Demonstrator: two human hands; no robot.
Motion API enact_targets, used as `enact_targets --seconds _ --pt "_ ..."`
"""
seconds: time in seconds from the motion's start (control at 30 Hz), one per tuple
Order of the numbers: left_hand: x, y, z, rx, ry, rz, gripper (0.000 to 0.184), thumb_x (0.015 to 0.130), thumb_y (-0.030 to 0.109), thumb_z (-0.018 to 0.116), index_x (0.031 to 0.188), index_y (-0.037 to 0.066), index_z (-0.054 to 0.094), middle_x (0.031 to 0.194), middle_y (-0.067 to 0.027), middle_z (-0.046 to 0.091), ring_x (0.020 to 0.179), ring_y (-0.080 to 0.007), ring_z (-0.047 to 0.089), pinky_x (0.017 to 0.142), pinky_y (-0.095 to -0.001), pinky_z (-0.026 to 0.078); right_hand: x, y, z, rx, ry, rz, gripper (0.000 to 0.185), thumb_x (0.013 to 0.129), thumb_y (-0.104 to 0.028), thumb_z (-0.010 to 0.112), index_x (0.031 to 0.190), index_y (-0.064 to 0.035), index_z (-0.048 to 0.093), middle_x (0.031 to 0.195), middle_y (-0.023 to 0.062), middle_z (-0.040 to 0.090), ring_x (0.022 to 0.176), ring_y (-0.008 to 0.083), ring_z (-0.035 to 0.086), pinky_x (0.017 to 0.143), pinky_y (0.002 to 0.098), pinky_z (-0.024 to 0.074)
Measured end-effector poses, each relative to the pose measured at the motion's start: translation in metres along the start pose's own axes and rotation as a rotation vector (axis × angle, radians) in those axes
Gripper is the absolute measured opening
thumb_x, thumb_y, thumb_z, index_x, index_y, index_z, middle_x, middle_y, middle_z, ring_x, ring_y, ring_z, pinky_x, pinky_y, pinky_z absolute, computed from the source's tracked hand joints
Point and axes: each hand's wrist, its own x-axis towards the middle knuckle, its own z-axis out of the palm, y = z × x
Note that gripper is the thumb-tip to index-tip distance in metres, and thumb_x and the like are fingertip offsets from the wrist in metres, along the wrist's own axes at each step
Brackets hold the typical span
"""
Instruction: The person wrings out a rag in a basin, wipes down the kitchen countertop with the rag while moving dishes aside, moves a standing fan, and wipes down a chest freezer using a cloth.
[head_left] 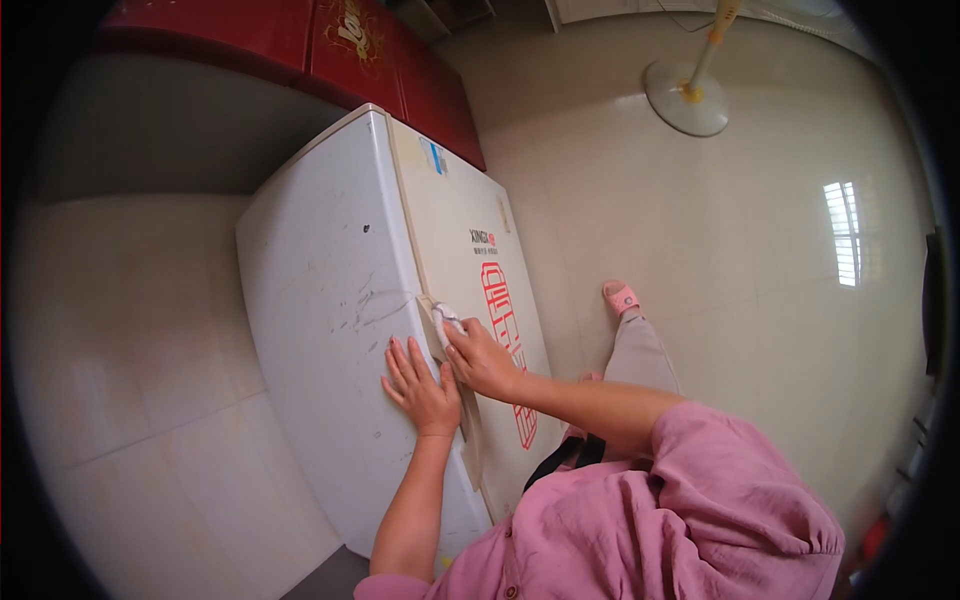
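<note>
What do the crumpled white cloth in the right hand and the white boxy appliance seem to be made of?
Crumpled white cloth: probably soft, matte fabric, judging by its folds.
White boxy appliance: likely painted metal, slightly glossy, judging by smooth, scuffed panels; plastic possible.

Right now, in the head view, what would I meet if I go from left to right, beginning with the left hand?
Left hand → right hand with the white cloth → pink slipper → round white stand base → bright window-like reflection.

- White cloth (446,317): partly covered by the right hand (483,358).
- Round-based stand (689,95): upper pole cut off by top edge.
- Small print (486,251) under logo (483,238): illegible.
- Red object (873,539), lower right: blurred, unidentifiable.
</note>
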Motion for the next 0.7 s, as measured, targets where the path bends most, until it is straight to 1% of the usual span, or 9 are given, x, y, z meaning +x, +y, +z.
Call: enact_targets --seconds 0.07,0.13,0.27,0.33,0.43,0.53,0.67,0.7 --pt "0.001 0.001 -0.001 0.026 -0.016 -0.002 0.063 0.088 0.04 0.04 0.14 0.007 0.025 0.148 -0.015 0.016 0.137 -0.0319 0.013 0.105 -0.0547 0.007 0.012 0.001 0.0 0.007 0.012 -0.006 0.036 0.089 -0.017 0.047 0.122 -0.0018 0.047 0.103 0.0235 0.046 0.092 0.0376 0.048 0.079 0.0409 0.0418" --pt "0.0 0.001 0.0 0.032 -0.01 0.001 0.063 0.088 0.039 0.04 0.14 0.007 0.025 0.148 -0.0149 0.015 0.137 -0.0317 0.013 0.105 -0.0548 0.007 0.024 0.005 0.002 -0.016 0.01 0.002 0.038 0.089 -0.022 0.046 0.124 -0.0073 0.048 0.109 0.02 0.046 0.1 0.0359 0.048 0.078 0.0447 0.0457" --pt "-0.001 0.001 0.003 0.037 0.009 0.005 0.063 0.088 0.038 0.041 0.14 0.007 0.024 0.148 -0.0147 0.015 0.137 -0.0313 0.013 0.105 -0.0551 0.007 0.053 0.005 0.003 -0.066 0.052 -0.04 0.038 0.089 -0.023 0.047 0.124 -0.0096 0.049 0.108 0.019 0.046 0.101 0.0352 0.047 0.079 0.044 0.0454" --pt "-0.002 0.0 0.003 0.042 0.015 0.01 0.063 0.088 0.038 0.041 0.14 0.006 0.024 0.148 -0.0146 0.015 0.137 -0.0312 0.012 0.105 -0.0553 0.008 0.052 -0.001 0.0 -0.079 0.033 0.021 0.039 0.089 -0.025 0.047 0.125 -0.0112 0.048 0.106 0.0182 0.047 0.098 0.0352 0.047 0.08 0.0437 0.045" --pt "-0.002 0.002 0.003 0.039 0.02 0.008 0.063 0.088 0.037 0.041 0.14 0.006 0.024 0.148 -0.0143 0.015 0.137 -0.031 0.012 0.104 -0.0556 0.008 0.026 -0.007 -0.005 -0.041 -0.008 0.055 0.039 0.089 -0.025 0.047 0.125 -0.0123 0.048 0.104 0.0185 0.047 0.096 0.0352 0.048 0.08 0.0433 0.0445" --pt "-0.001 0.002 0.002 0.022 0.016 0.002 0.062 0.088 0.037 0.041 0.14 0.006 0.025 0.148 -0.0141 0.016 0.137 -0.0309 0.011 0.104 -0.056 0.008 -0.01 0.003 0.005 0.014 0.021 0.044 0.039 0.088 -0.024 0.047 0.125 -0.013 0.048 0.102 0.0186 0.046 0.094 0.0352 0.048 0.08 0.0429 0.0438" --pt "-0.001 0.001 0.005 0.014 0.034 0.005 0.061 0.088 0.035 0.042 0.14 0.006 0.025 0.148 -0.0138 0.016 0.137 -0.0307 0.012 0.104 -0.0569 0.008 -0.056 0.006 0.017 0.067 0.045 0.074 0.039 0.089 -0.023 0.047 0.126 -0.0127 0.047 0.104 0.0192 0.046 0.095 0.0358 0.048 0.08 0.0425 0.0434" --pt "-0.001 0.0 0.005 0.012 0.037 0.008 0.061 0.088 0.035 0.042 0.14 0.006 0.025 0.148 -0.0138 0.016 0.137 -0.0307 0.012 0.104 -0.0569 0.008 -0.06 0.01 0.02 0.063 0.07 0.038 0.039 0.089 -0.023 0.048 0.126 -0.0122 0.047 0.105 0.0192 0.046 0.096 0.0358 0.048 0.08 0.0422 0.0434"
